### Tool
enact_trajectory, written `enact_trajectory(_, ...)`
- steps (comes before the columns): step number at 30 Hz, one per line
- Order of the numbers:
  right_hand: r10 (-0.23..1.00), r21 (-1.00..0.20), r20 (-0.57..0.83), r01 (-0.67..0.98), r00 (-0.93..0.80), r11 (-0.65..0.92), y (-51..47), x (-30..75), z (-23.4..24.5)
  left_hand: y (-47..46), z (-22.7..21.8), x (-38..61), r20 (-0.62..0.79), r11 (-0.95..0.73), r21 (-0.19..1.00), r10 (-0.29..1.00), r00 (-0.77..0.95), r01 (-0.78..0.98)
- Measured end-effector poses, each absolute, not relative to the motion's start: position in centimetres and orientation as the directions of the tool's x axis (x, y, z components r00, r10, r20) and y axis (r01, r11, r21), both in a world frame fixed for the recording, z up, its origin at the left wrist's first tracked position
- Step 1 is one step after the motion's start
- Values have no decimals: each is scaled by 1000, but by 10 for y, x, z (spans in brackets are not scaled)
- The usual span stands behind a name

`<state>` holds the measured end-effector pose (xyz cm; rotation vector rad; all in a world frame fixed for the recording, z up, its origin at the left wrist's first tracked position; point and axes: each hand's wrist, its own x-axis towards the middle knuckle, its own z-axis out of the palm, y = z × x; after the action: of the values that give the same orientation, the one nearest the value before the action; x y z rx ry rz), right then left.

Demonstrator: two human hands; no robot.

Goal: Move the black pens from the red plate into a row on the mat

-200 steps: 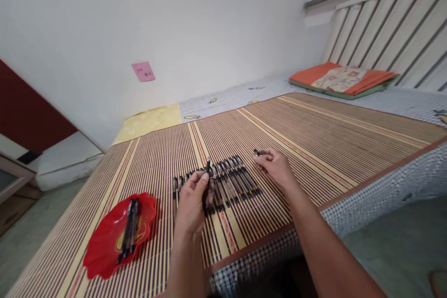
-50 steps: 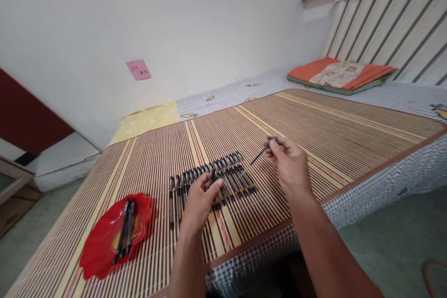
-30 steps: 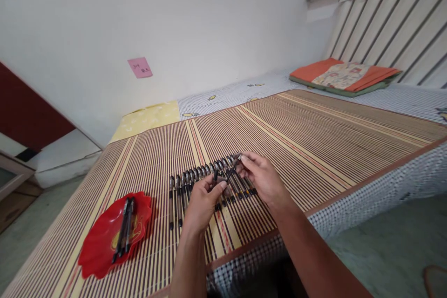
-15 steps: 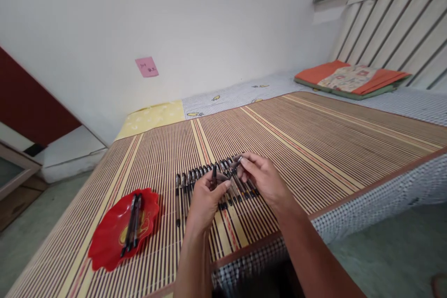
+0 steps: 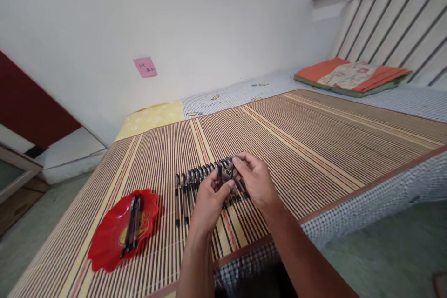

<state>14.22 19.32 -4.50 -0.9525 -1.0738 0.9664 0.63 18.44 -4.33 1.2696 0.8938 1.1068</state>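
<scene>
My left hand [image 5: 212, 200] is closed, thumb and fingers pinching a black pen [image 5: 220, 173] whose dark end points up. Close beside it, my right hand [image 5: 254, 179] pinches a slim dark pen part [image 5: 232, 168]; its exact shape is too small and blurred to make out. Both hands hover over a row of several capped pens [image 5: 177, 200] lying side by side on the striped mat. My fingers hide the middle and right of that row.
A red scalloped plate [image 5: 104, 233] holding several pens [image 5: 132, 226] sits at left on the bamboo mat [image 5: 296, 149]. Folded orange cloth [image 5: 380, 77] lies at the far right by the slatted headboard [image 5: 394, 28]. A pink note [image 5: 145, 67] is on the wall. The bed's front edge runs close to me.
My right hand has shifted slightly left, closer to my left hand, and the slim part in it has turned more upright. My left hand has moved slightly right.
</scene>
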Motion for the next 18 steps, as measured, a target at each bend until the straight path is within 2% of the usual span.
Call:
enact_trajectory(5,950,-960,201,-145,239,240,194,139,-46,183,-44,7,8,6,999,961,276,-52)
enact_trajectory(9,969,-974,173,-114,176,195,197,138,-51,188,-52,6,56,-72,996,970,236,60)
enact_trajectory(14,963,-974,225,34,146,223,198,134,-58,191,-58,7,144,-209,953,950,277,219)
enact_trajectory(18,961,-969,240,94,136,228,198,133,-58,189,-54,12,177,-252,947,926,335,197)
